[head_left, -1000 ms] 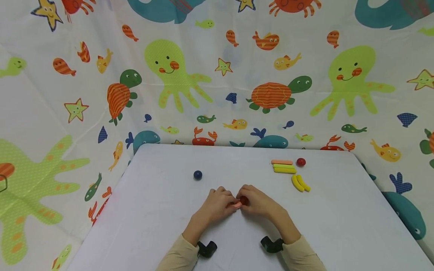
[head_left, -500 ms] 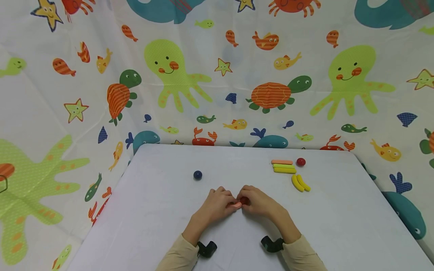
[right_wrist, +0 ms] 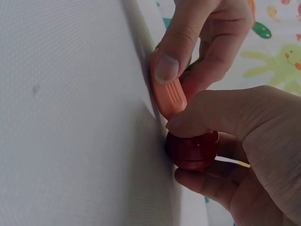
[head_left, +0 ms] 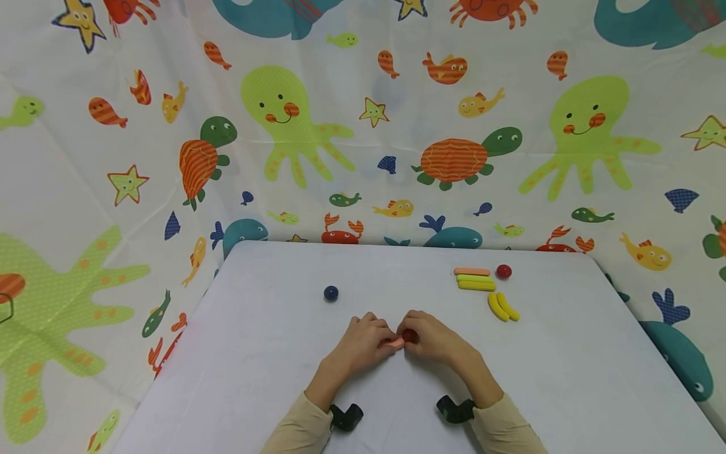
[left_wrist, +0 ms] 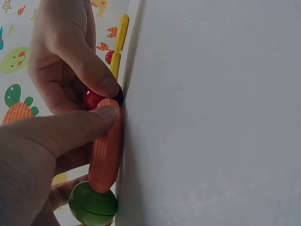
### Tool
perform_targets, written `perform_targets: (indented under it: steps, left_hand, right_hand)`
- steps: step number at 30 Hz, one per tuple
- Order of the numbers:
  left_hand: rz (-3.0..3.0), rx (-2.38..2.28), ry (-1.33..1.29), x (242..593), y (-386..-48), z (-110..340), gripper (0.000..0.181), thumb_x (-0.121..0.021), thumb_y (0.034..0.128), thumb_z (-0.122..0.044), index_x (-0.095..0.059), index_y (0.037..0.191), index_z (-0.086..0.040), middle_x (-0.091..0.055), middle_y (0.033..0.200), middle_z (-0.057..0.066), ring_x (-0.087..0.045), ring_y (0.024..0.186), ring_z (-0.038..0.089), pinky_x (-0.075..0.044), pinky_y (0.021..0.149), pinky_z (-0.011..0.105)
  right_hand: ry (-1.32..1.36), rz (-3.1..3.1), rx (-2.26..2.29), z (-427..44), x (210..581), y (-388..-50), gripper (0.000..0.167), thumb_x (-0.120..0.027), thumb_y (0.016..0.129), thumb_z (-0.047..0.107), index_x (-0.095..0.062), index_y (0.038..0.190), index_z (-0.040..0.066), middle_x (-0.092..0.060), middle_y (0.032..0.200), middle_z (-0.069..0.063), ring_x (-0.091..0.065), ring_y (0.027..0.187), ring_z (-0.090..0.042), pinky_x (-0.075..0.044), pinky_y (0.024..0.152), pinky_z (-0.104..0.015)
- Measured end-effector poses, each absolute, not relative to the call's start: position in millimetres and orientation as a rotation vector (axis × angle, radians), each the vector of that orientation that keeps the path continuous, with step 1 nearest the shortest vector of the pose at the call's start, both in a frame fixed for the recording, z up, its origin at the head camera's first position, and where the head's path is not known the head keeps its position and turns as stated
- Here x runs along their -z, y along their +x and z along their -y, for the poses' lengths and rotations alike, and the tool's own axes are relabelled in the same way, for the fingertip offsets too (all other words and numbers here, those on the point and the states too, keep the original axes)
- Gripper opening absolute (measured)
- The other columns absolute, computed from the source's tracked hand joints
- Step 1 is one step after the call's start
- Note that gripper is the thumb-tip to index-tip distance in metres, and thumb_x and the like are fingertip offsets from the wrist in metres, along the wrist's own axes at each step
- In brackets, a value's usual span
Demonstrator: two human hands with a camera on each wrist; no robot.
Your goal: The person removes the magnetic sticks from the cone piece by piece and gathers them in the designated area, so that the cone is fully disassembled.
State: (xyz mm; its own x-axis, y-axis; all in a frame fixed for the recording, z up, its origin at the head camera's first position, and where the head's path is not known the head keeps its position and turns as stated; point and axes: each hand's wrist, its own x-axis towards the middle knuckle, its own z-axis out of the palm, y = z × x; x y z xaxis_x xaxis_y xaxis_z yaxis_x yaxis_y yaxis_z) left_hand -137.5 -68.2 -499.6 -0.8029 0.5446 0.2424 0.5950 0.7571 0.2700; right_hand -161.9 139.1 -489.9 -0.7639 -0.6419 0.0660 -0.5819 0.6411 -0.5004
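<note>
An orange magnetic building stick (left_wrist: 104,155) is pinched by my left hand (head_left: 365,340), whose thumb presses along its ribbed side. In the left wrist view a green ball (left_wrist: 92,207) meets the stick's near end, with left-hand fingers around it. My right hand (head_left: 435,338) grips a dark red ball (right_wrist: 193,151) between thumb and fingers. That ball sits at the stick's other end; the right thumb covers the joint, so I cannot tell whether they touch. Both hands are low over the white table, fingertips close together. From the head view, the green ball is hidden.
A dark blue ball (head_left: 331,293) lies beyond the left hand. At the back right are an orange stick (head_left: 472,272), two yellow sticks (head_left: 476,285), a red ball (head_left: 503,271) and two curved yellow pieces (head_left: 498,307). A sea-animal cloth hangs behind the table.
The right fingertips and the red ball have shifted very slightly to the right. The left hand keeps its hold on the orange stick, and the loose pieces lie as before.
</note>
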Motion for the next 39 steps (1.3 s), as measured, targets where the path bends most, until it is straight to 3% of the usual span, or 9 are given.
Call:
perform_targets:
  steps: [18,39]
  left_hand:
    - [2.833,0.540,-0.909,499.6,-136.3,69.0,0.015,-0.072,0.0919,-0.034,-0.080,0.101,-0.026,-0.072,0.093,-0.010,-0.055,0.091,0.012,-0.037,0.075,0.031]
    - [2.871,0.536,-0.889,496.6,-136.1,67.5,0.017,-0.073,0.0914,-0.035,-0.080,0.103,-0.024,-0.072,0.097,-0.009,-0.056,0.094,0.012,-0.039,0.076,0.031]
  right_hand:
    - [-0.999,-2.698,0.801,-143.8,490.2,-163.4,0.018,-0.074,0.085,0.005,-0.071,0.099,0.016,-0.061,0.098,0.005,-0.052,0.088,-0.009,-0.049,0.077,-0.024]
    - [-0.890,-2.692,0.787,-151.0,482.0,-163.1,0.030,-0.074,0.085,0.005,-0.069,0.114,0.011,-0.057,0.110,0.000,-0.053,0.095,-0.011,-0.054,0.085,-0.027]
